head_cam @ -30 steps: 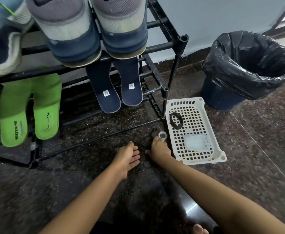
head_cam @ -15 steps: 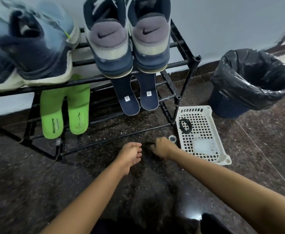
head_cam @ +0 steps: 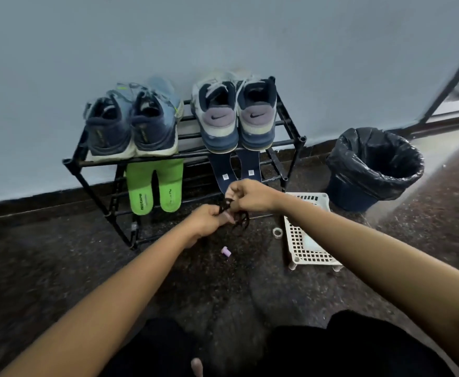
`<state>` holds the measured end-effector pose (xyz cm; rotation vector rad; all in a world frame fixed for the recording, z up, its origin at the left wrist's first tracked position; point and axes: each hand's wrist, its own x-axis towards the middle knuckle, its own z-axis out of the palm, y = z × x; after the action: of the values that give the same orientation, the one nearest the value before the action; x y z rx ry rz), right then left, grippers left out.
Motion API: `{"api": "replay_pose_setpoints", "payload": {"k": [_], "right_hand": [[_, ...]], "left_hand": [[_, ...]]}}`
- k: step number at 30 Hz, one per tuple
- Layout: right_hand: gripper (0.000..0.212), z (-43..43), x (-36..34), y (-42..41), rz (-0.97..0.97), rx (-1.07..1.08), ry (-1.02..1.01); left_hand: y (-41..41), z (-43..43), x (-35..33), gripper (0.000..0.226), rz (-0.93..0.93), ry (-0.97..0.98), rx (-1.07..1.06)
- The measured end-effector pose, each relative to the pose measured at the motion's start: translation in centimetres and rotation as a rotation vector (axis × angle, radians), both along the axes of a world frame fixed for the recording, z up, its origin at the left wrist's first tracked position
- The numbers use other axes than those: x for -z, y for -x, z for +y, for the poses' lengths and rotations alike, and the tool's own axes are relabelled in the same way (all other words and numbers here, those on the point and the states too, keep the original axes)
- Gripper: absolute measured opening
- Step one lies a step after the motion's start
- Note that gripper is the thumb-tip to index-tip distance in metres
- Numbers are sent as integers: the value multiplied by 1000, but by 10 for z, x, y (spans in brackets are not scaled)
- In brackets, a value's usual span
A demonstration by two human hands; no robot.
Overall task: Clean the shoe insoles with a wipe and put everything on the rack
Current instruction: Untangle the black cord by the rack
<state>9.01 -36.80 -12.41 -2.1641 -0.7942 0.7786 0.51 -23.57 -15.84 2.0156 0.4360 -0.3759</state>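
Observation:
A black metal rack (head_cam: 76, 164) stands against the wall. Its top shelf carries a blue pair of shoes (head_cam: 133, 126) and a grey-navy pair of shoes (head_cam: 236, 118). Below lean two green insoles (head_cam: 154, 186) and two navy insoles (head_cam: 250, 167). In front of the rack my left hand (head_cam: 206, 221) and my right hand (head_cam: 250, 195) are raised together, both pinching a tangled black cord (head_cam: 239, 216) whose loops hang beneath my fingers. A folded wipe (head_cam: 311, 244) lies in the white basket (head_cam: 304, 257).
A bin lined with a black bag (head_cam: 375, 164) stands right of the rack. On the dark stone floor lie a small lilac cap (head_cam: 226, 252) and a clear ring (head_cam: 276, 232) next to the basket. My dark-clothed legs fill the bottom of the view.
Both hands have left the floor and risen, taking the black cord up with them. The camera has pulled back, so the whole rack and the wall now show. The lilac cap has come into sight.

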Motion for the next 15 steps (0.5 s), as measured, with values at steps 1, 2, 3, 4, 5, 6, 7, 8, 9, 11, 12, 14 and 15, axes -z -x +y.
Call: {"api": "replay_pose_setpoints", "payload": {"k": [1, 2, 3, 4, 5, 6, 7, 8, 9, 11, 12, 14, 15], "right_hand": [[18, 1, -11, 4, -13, -5, 12], [20, 1, -21, 8, -37, -4, 36], [21, 1, -30, 12, -68, 5, 71], [21, 1, -38, 16, -88, 23, 104], [19, 2, -45, 21, -102, 40, 131], [16, 3, -51, 26, -118, 48, 154], [15, 5, -56, 32, -136, 52, 175], [15, 6, -62, 37, -149, 52, 198], [16, 8, -69, 43, -152, 45, 218], [22, 12, -81, 54, -118, 7, 221], [23, 13, -88, 60, -75, -21, 196], [15, 15, -99, 74, 57, -54, 99], [15, 16, -103, 80, 136, -34, 39]], "left_hand": [[5, 1, -10, 26, -19, -16, -24], [11, 2, -19, 30, -35, -11, -43], [16, 3, -28, 31, -57, 6, -61], [22, 5, -38, 32, -75, 22, -72], [28, 6, -48, 32, -95, 40, -88], [33, 6, -57, 32, -111, 50, -107], [39, 6, -67, 32, -127, 55, -125], [45, 6, -76, 33, -139, 57, -143], [49, 5, -83, 33, -154, 59, -163], [58, 5, -96, 34, -198, 42, -192], [61, 6, -100, 34, -224, 20, -194], [69, 9, -107, 33, -270, -30, -199], [73, 9, -110, 33, -284, -50, -214]]}}
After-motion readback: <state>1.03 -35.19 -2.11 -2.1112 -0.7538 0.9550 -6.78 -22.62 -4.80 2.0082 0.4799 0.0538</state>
